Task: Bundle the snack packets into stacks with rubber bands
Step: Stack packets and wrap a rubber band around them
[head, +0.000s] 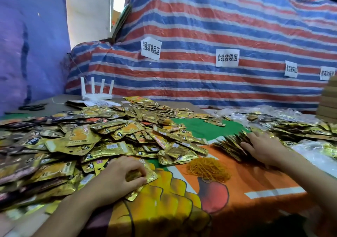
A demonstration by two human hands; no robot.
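A big heap of loose gold snack packets (94,138) covers the left half of the table. My left hand (120,179) is at the heap's near edge, fingers curled on a few gold packets (145,174). A loose tangle of orange rubber bands (207,169) lies between my hands. My right hand (262,149) rests flat on a stack of packets (231,143) lying on its side, fingers spread over its edge.
The table has an orange and green printed cloth (255,185). More packets and clear plastic bags (300,127) spread at the right. A white router (96,92) and black scissors (32,107) sit at the back left. A striped tarp (200,27) with paper labels rises behind.
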